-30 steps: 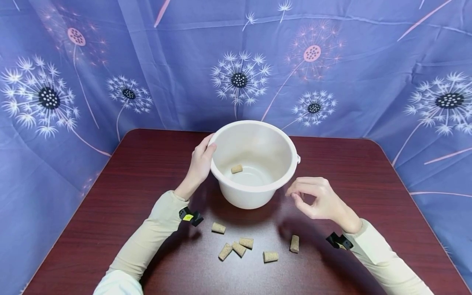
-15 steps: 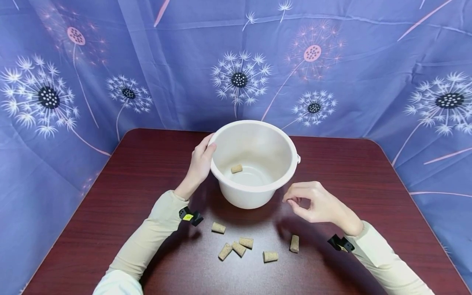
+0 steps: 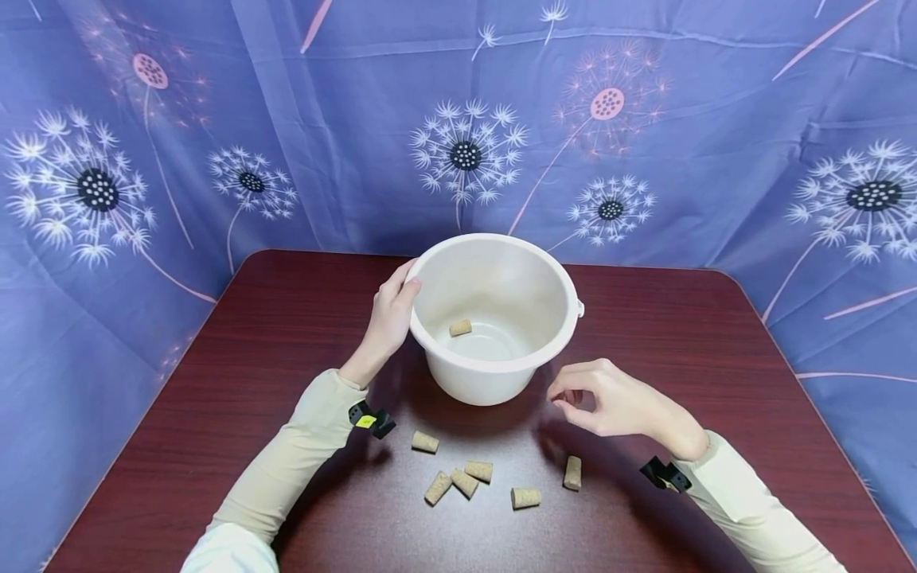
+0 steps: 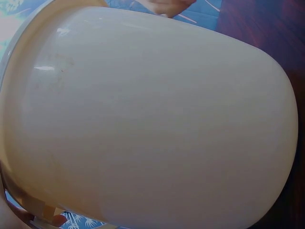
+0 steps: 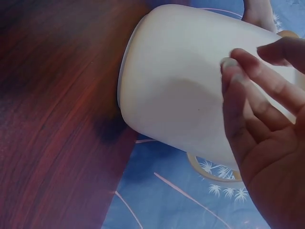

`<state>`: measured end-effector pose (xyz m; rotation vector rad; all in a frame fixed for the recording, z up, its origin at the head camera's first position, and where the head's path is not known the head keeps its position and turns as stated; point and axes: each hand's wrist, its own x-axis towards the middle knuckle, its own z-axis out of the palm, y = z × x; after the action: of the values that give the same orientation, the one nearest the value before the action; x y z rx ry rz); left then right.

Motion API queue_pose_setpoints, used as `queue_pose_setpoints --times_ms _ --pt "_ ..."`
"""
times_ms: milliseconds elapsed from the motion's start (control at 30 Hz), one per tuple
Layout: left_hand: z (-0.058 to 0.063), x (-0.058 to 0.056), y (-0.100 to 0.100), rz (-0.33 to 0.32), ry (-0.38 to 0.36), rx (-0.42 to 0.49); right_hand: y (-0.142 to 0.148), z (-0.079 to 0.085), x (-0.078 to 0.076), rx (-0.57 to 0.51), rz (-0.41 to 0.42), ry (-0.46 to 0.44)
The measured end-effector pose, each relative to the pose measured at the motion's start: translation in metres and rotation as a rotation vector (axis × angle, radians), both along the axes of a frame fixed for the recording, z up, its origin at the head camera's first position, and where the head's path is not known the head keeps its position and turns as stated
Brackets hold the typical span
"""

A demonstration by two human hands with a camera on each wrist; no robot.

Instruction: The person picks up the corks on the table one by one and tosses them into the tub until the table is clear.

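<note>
A white bucket (image 3: 480, 386) is in the middle of the head view, its mouth facing me. My left hand (image 3: 388, 318) grips its left rim, thumb over the edge. Inside, near the bottom, lies one cork (image 3: 461, 327). My right hand (image 3: 609, 398) is in the air right of the bucket, in front of it, with loosely bent fingers and nothing in them. In the right wrist view the thumb stands apart from the fingers (image 5: 233, 105). The bucket's wall (image 4: 157, 114) fills most of the left wrist view.
Several loose corks lie on the dark red wooden table (image 3: 286, 318) in front of the bucket, one cork (image 3: 572, 473) below my right hand. Three corks (image 3: 464, 483) sit close together. A blue curtain (image 3: 358, 119) with dandelion prints hangs behind the table and at both sides.
My right hand has sunk slightly and drifted a little left, its fingers still holding nothing. The left hand, the bucket and the corks have stayed in place.
</note>
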<state>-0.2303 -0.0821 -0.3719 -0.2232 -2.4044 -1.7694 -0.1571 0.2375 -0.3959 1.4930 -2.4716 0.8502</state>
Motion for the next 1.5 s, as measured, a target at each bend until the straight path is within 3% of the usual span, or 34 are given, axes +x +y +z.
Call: queue_pose_setpoints --times_ms 700,1267,1500 --pt "0.000 0.000 0.001 -0.005 0.004 0.009 0.000 -0.010 0.006 0.208 0.024 -0.155" --pt "0.000 -0.001 0.001 0.004 0.004 -0.002 0.000 -0.012 0.014 0.319 0.004 -0.334" --pt "-0.002 -0.001 0.000 0.000 -0.003 0.003 0.000 -0.012 0.016 0.328 0.004 -0.348"
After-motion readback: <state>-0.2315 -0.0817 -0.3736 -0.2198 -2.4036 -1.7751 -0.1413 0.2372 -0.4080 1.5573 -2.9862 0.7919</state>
